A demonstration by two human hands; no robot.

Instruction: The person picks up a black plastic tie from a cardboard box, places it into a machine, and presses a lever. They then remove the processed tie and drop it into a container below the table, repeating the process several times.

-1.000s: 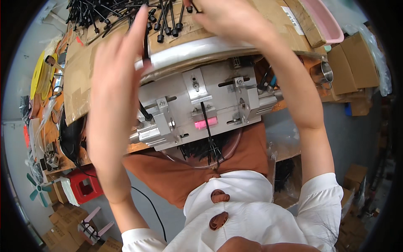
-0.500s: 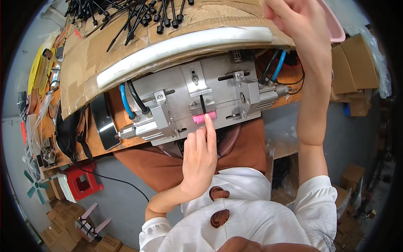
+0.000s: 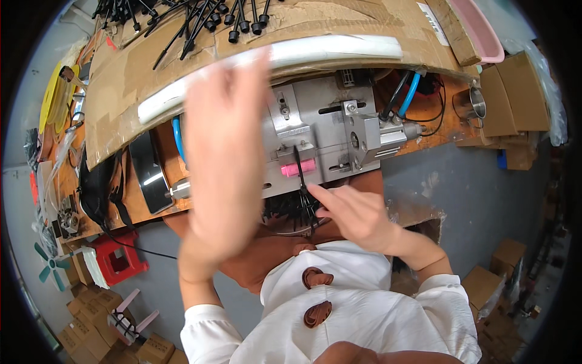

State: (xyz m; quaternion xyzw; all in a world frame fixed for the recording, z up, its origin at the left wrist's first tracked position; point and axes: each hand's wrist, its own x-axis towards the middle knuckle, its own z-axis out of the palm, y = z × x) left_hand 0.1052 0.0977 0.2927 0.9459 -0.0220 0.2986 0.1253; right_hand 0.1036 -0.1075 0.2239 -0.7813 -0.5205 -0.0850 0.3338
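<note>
My left hand [image 3: 227, 139], smeared by motion, is raised over the left part of a metal clamping fixture [image 3: 330, 136], its fingers across the white padded edge [image 3: 333, 48]. Whether it holds anything is hidden. My right hand [image 3: 357, 215] is at the fixture's front edge, index finger stretched out and apart from the thumb. That fingertip is at the lower part of a thin black rod [image 3: 299, 161], which lies tilted across a pink block [image 3: 292, 168]. Below the edge, several black rods [image 3: 291, 209] sit in a container above my lap.
Black rods with round caps [image 3: 242, 24] lie on the cardboard [image 3: 339, 18] at the back. A phone [image 3: 150, 176] lies left of the fixture; a metal cup [image 3: 470, 104] is at the right. Blue hoses [image 3: 409, 94] run to the fixture. A red stool [image 3: 118, 261] stands below left.
My left hand has moved from the pink block up and left toward the padded edge. My right hand has come down from the back right to the black rod, whose lower end now shows.
</note>
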